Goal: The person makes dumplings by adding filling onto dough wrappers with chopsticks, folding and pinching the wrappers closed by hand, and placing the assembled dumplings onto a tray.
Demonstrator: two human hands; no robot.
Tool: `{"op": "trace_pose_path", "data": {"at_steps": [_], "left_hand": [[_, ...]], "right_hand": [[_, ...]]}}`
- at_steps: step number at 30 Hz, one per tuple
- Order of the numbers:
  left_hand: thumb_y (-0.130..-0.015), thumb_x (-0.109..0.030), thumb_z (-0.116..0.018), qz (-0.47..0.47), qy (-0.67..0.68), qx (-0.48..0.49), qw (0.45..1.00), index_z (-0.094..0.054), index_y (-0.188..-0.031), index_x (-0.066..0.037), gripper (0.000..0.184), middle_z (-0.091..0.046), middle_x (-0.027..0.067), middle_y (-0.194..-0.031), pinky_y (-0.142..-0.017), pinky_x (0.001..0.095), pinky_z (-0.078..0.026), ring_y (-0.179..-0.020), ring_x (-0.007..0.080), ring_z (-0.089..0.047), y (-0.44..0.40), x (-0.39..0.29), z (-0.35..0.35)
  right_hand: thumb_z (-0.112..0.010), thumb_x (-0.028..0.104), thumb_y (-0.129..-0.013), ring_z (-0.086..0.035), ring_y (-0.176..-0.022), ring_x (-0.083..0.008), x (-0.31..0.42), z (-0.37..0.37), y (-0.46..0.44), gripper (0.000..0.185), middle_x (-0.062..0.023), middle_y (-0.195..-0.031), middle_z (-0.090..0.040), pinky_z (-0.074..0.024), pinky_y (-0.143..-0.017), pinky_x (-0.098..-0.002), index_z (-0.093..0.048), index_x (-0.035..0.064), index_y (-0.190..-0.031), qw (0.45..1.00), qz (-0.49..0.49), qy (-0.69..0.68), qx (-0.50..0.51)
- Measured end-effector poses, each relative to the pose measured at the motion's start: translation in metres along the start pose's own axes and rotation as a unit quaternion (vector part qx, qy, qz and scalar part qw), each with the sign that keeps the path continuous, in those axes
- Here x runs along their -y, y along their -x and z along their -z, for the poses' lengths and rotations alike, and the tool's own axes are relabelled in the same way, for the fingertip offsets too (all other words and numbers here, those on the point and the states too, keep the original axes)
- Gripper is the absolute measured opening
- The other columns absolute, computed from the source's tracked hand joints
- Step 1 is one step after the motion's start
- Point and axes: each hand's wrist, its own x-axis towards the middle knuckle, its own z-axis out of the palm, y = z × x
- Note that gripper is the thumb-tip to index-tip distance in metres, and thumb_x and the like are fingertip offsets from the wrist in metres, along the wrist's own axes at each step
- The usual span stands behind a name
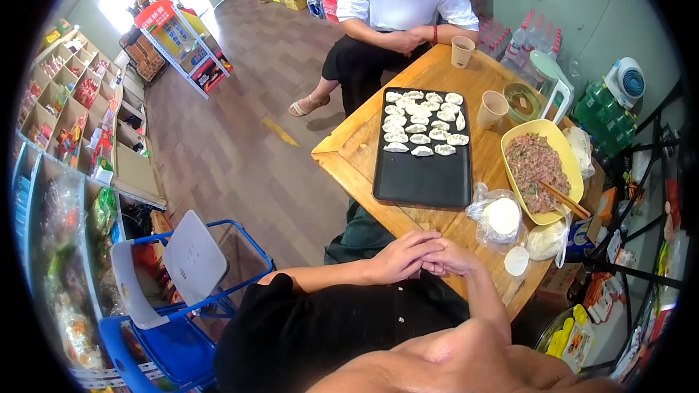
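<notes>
My left hand [399,257] and my right hand [457,256] rest together at the near edge of the wooden table, fingers folded over each other. Both are closed, and no object shows in them. Just beyond lies a black tray [422,178] with rows of filled dumplings [417,129] on its far part. To the right of my hands are a single round dumpling wrapper [516,261] and a stack of wrappers [503,216] in a plastic bag. A yellow bowl [570,147] holds minced meat filling [535,167], with chopsticks [564,199] leaning in it.
Across the wooden table [342,149] sits a person [400,0] with hands together. Paper cups [461,52] and a lidded container [523,102] stand along the far right side. A blue chair [171,346] is at my left; stocked shelves [69,109] line the left wall.
</notes>
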Motion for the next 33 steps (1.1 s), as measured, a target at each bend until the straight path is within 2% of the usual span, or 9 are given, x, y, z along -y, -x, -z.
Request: {"op": "trace_pose_path", "data": {"at_steps": [16, 20, 22, 23, 24, 27, 29, 33], "left_hand": [[-0.085, 0.004, -0.060, 0.014, 0.003, 0.002, 1.000, -0.057, -0.128, -0.002, 0.044, -0.050, 0.0202, -0.135, -0.101, 0.0424, -0.044, -0.120, 0.0377, -0.052, -0.002, -0.002, 0.000], [-0.079, 0.009, -0.057, 0.015, 0.024, 0.006, 1.000, -0.061, -0.123, -0.001, 0.045, -0.056, 0.0198, -0.128, -0.099, 0.0420, -0.046, -0.116, 0.0367, -0.057, -0.009, -0.001, 0.010], [-0.075, 0.010, -0.054, 0.015, 0.027, -0.004, 1.000, -0.065, -0.115, -0.001, 0.043, -0.062, 0.0172, -0.121, -0.095, 0.0404, -0.048, -0.111, 0.0344, -0.060, -0.018, 0.002, 0.019], [-0.074, 0.010, -0.055, 0.015, 0.013, -0.004, 1.000, -0.066, -0.114, -0.001, 0.042, -0.063, 0.0161, -0.119, -0.095, 0.0403, -0.049, -0.110, 0.0338, -0.061, -0.020, 0.002, 0.025], [-0.073, 0.010, -0.055, 0.014, 0.000, -0.002, 1.000, -0.067, -0.112, -0.001, 0.042, -0.064, 0.0149, -0.118, -0.094, 0.0401, -0.049, -0.110, 0.0332, -0.061, -0.026, 0.001, 0.031], [-0.072, 0.009, -0.061, -0.063, -0.151, -0.064, 0.984, -0.068, -0.102, -0.003, 0.033, -0.066, 0.0125, -0.109, -0.091, 0.0426, -0.049, -0.106, 0.0324, -0.062, -0.052, 0.017, 0.052], [-0.074, 0.003, -0.067, -0.094, -0.247, -0.119, 0.957, -0.067, -0.098, -0.004, 0.025, -0.065, 0.0105, -0.104, -0.084, 0.0420, -0.048, -0.097, 0.0303, -0.061, -0.075, 0.040, 0.067], [-0.072, -0.008, -0.075, -0.051, -0.366, -0.137, 0.919, -0.067, -0.101, -0.009, 0.030, -0.064, 0.0058, -0.099, -0.089, 0.0418, -0.042, -0.099, 0.0265, -0.058, -0.111, 0.074, 0.085]], "right_hand": [[-0.062, 0.015, -0.094, -0.050, -0.053, -0.0053, -0.004, 0.004, -0.001, 0.011, -0.0002, -0.067, -0.054, -0.0382, -0.045, -0.0189, -0.057, 0.0076, -0.086, 1.000, 0.009, -0.013, 0.005], [-0.061, 0.016, -0.095, -0.051, -0.054, -0.0041, -0.003, 0.004, -0.001, 0.011, 0.0009, -0.067, -0.054, -0.0387, -0.046, -0.0185, -0.058, 0.0081, -0.089, 1.000, -0.005, 0.005, 0.003], [-0.061, 0.018, -0.097, -0.051, -0.055, -0.0034, 0.002, 0.000, 0.000, 0.011, 0.0015, -0.068, -0.054, -0.0391, -0.046, -0.0184, -0.058, 0.0087, -0.090, 1.000, 0.004, -0.001, 0.012], [-0.059, 0.019, -0.098, -0.049, -0.054, -0.0028, -0.004, 0.004, -0.001, 0.013, 0.0020, -0.069, -0.054, -0.0373, -0.046, -0.0182, -0.059, 0.0074, -0.103, 1.000, 0.004, 0.007, 0.016], [-0.059, 0.019, -0.098, -0.049, -0.054, -0.0028, -0.001, 0.002, -0.001, 0.013, 0.0020, -0.069, -0.054, -0.0373, -0.046, -0.0182, -0.059, 0.0074, -0.103, 1.000, 0.006, 0.001, 0.013], [-0.057, 0.019, -0.100, -0.045, -0.052, -0.0018, 0.004, 0.003, -0.002, 0.033, 0.0022, -0.070, -0.053, -0.0331, -0.046, -0.0174, -0.049, 0.0059, -0.130, 0.996, 0.005, -0.024, 0.085], [-0.057, 0.019, -0.100, -0.044, -0.052, -0.0015, -0.003, 0.008, -0.005, 0.033, 0.0024, -0.070, -0.053, -0.0329, -0.046, -0.0170, -0.050, 0.0063, -0.129, 0.995, 0.008, -0.041, 0.091], [-0.057, 0.020, -0.100, -0.043, -0.052, -0.0006, -0.002, 0.007, -0.005, 0.031, 0.0031, -0.071, -0.053, -0.0317, -0.046, -0.0155, -0.050, 0.0076, -0.128, 0.994, 0.011, -0.045, 0.099]]}}
